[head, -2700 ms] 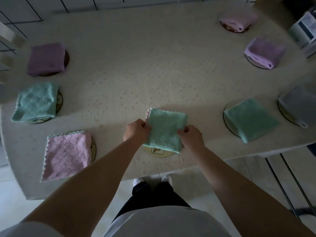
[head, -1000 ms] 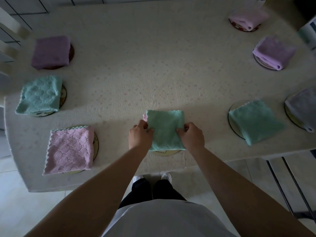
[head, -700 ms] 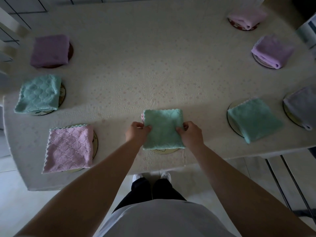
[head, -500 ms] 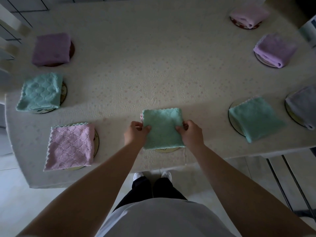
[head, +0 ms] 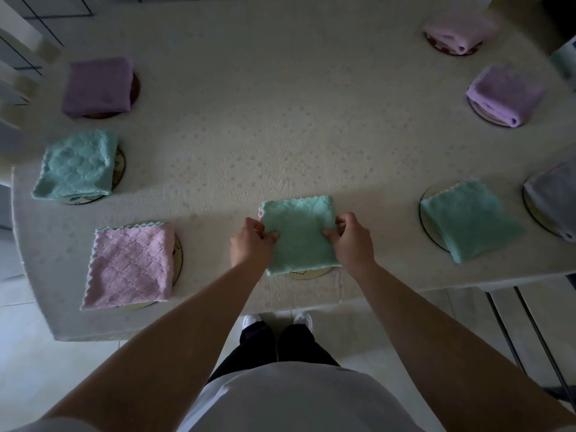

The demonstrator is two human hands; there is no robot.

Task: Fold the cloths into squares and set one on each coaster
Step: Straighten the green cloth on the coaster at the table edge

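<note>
Your left hand [head: 251, 244] pinches the left edge of the folded green cloth [head: 300, 235], thumb on top and fingers curled under the edge; your right hand [head: 352, 241] pinches the right edge the same way, its fingers closed on the fabric. The cloth lies square at the 6 o'clock edge of the worktop [head: 280, 120], over a coaster [head: 307, 272] whose near rim shows just below it; a sliver of pink shows at the cloth's far left corner.

Round the worktop, each on its own coaster: a pink cloth [head: 131, 265] at 7 o'clock, its scalloped edge trimmed in green; a teal cloth [head: 76, 165] at 9 o'clock; a purple cloth [head: 98, 85] at 10 o'clock; a pale pink cloth [head: 458, 31] at 1 o'clock; a lilac cloth [head: 506, 93] at 2 o'clock; a grey cloth [head: 554, 198] at 3 o'clock, partly cut by the frame; a second green cloth [head: 470, 219] at 4 o'clock, turned at an angle so the left rim of its coaster shows.

Below the worktop edge you can see your dark trousers [head: 277, 347] and white shoes [head: 251, 319] on a pale tiled floor [head: 46, 363].
</note>
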